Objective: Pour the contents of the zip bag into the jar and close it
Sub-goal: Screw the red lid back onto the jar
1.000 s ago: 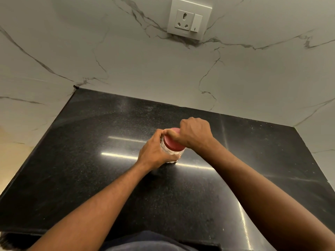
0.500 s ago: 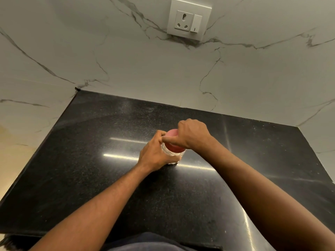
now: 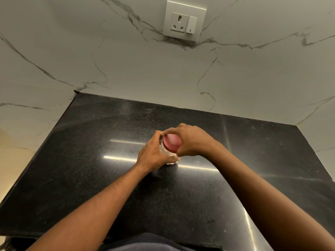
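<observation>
My left hand [image 3: 154, 153] round the jar [image 3: 170, 158], right hand [image 3: 192, 140] gripping its red lid [image 3: 171, 143], mid-countertop [image 3: 108, 178], edges well apart.

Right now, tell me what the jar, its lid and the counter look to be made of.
Jar: clear and ribbed, glass or hard plastic; too little shows to tell which.
Lid: matte red, probably plastic, with an even colour and no metallic glint.
Counter: polished black granite or similar stone, with fine pale speckles and mirror-like streaks of reflected light.

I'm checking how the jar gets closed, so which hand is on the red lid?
The right hand, fingers curled over the round red lid; the left hand wraps the clear jar body below.
</observation>
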Demonstrator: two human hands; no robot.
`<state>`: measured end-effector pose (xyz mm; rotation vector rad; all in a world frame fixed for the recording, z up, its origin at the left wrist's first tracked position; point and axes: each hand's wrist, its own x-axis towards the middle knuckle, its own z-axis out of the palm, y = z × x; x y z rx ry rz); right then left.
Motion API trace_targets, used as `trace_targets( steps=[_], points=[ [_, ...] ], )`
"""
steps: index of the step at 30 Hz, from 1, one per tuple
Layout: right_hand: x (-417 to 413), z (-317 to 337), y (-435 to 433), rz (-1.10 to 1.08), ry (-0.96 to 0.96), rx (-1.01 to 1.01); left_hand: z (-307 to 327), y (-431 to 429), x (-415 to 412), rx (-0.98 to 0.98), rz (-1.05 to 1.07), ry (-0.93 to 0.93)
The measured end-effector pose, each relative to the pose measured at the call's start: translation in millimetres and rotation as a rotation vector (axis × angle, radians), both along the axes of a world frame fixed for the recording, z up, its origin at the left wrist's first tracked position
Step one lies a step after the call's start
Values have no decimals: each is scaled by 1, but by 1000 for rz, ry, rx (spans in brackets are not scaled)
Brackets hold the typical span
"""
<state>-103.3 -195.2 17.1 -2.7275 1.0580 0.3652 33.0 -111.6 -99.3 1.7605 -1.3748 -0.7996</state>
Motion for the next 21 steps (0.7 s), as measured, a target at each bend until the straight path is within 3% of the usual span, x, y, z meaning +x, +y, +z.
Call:
trace_targets(
  steps=[3,8,10,14,18,21],
  points=[
    [9,-4,2,-159,25,-195,1,0,0,15,15,-2],
    [14,-9,3,-301,92,-323,3,1,0,19,24,3],
    [8,-6,0,-247,71,-286,4,1,0,25,8,-3],
    [-3,-2,3,26,48,36,5,1,0,29,-10,-19],
    [-2,-3,1,36,27,-109,3,1,-1,16,10,-26],
    [2,-11,5,-164,-37,-195,4,0,-1,33,28,-41]
  ],
)
